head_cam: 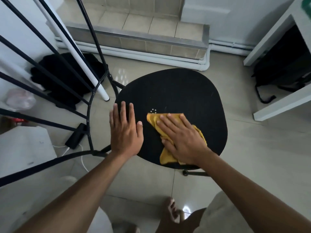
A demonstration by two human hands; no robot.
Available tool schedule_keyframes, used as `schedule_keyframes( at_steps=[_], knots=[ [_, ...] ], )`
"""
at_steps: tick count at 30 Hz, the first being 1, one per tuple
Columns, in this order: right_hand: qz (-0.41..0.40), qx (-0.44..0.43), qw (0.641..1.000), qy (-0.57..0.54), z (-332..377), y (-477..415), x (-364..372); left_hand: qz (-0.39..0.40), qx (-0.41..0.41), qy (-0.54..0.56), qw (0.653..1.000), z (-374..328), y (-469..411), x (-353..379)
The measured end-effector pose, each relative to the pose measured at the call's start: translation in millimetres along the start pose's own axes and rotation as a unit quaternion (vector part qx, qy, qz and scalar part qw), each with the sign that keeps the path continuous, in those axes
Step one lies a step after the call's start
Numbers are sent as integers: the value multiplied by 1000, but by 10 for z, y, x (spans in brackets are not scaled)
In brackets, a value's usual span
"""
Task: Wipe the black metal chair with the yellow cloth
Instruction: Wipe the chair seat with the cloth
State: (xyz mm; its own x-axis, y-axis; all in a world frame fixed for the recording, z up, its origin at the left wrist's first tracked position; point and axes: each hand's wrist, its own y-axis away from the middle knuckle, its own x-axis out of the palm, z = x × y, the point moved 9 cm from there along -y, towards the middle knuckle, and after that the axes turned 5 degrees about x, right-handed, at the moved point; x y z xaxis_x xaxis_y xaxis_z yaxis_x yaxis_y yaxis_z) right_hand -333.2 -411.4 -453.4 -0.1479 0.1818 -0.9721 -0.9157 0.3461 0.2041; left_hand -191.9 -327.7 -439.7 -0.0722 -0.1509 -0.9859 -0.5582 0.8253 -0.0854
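Wiping the seat of the black metal chair [181, 91], seen from above. The right hand [182, 137] lies flat on the yellow cloth [165, 156], fingers straight and slightly spread, pressing the crumpled cloth against the near part of the seat; the cloth's far corner shows beyond the fingertips and its near end bunches toward the seat's front edge. The left hand [125, 130] rests palm down on the seat's left edge, fingers straight and close together, holding nothing; it appears to steady the chair. A cluster of pale specks [153, 111] sits just beyond the cloth's far corner, and a faint streak marks the seat farther to the right. To do this step well, the palm should keep even pressure so the cloth does not roll up, and strokes should overlap, working from the specks across the unwiped far half. The backrest bars [50, 78] at left likely remain to be wiped.
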Motion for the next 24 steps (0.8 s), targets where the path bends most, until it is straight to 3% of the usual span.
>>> schedule_keyframes(
  at_steps=[10, 18, 24],
  knots=[
    [-50, 157, 986, -33, -724, -1459, -405, 16, -11, -27, 999, 46, -18, 49],
    [-49, 200, 977, -55, -724, -1561, -449, 3, -14, -10, 1000, 44, -22, 20],
    [-50, 79, 994, -54, -134, -946, -305, -35, -36, 93, 994, 75, 8, -36]
  ],
)
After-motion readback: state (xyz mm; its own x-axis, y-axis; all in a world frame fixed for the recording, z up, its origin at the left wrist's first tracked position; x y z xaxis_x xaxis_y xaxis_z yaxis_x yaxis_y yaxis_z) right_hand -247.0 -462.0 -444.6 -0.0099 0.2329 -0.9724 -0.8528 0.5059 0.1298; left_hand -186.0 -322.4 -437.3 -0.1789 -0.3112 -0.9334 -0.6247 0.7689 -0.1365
